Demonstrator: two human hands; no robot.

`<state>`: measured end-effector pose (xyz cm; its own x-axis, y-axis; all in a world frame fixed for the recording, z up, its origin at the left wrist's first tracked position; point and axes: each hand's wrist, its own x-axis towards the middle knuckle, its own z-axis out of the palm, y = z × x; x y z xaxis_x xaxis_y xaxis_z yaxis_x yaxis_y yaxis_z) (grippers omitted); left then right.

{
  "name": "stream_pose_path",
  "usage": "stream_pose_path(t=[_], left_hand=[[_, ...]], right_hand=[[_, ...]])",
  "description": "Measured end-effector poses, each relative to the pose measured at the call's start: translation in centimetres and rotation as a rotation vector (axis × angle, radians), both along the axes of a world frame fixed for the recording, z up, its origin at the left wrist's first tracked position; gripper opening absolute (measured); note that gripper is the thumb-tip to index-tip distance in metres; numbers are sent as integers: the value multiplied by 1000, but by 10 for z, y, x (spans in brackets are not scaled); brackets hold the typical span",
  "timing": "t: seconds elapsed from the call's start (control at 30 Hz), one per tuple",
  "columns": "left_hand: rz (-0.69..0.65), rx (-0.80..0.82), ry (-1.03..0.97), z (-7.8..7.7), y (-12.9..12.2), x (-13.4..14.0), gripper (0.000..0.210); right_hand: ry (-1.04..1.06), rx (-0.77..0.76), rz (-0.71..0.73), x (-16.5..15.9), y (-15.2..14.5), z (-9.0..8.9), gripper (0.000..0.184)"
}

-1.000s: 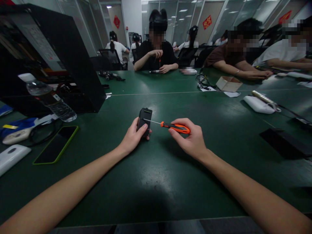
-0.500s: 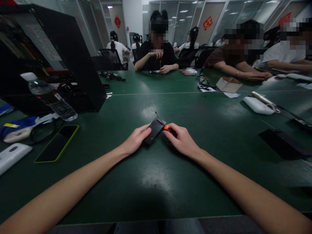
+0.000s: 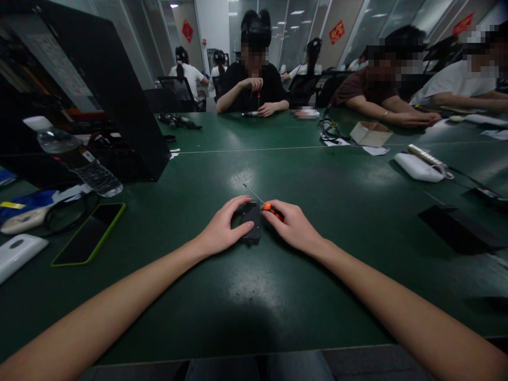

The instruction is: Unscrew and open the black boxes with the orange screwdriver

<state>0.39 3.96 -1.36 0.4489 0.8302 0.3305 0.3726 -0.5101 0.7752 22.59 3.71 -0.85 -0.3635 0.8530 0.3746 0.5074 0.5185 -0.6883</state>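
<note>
And here's your black box (image 3: 251, 223), small and rectangular, its dark upper face marked with a few tiny pale spots, its long sides running away from you low over the green table (image 3: 317, 180)! Your left hand (image 3: 221, 226) has it from the left, thumb laid across the face, fingers reaching to the far end and hiding part of that side. Just beside it, on the right, comes your screwdriver (image 3: 268, 207), orange and black at the handle, most of that handle wrapped in your right hand (image 3: 292, 225). The thin metal shaft slants away from you and leftward, its tip out past the box's far end, clear of the face
</note>
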Motion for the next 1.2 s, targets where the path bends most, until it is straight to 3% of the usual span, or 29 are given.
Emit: stream_pose_path(t=[0.2,0.33,0.43,0.57,0.67,0.8,0.97,1.07,1.2], left_hand=[[-11,146,130,4,-3,-2,45],[-91,281,264,7,-2,-7,36],[-218,374,387,9,3,-15,46],[-344,470,489,13,9,-22,77],[-319,555,510,15,8,-22,73],[-185,650,542,14,4,-18,66],[-203,662,527,10,3,-15,68],[-254,622,490,8,5,-17,66],[-272,619,485,7,6,-18,62]], right_hand=[[-8,-28,30,-1,-2,2,15],[-12,-29,44,0,-2,2,15],[-16,-20,50,1,-2,2,16],[0,-23,57,1,-2,2,17],[0,-20,67,0,-3,2,18],[17,-38,79,-1,-3,2,19],[131,-237,100,1,0,1,25],[190,-399,188,5,4,2,28],[239,-500,262,8,8,2,35]])
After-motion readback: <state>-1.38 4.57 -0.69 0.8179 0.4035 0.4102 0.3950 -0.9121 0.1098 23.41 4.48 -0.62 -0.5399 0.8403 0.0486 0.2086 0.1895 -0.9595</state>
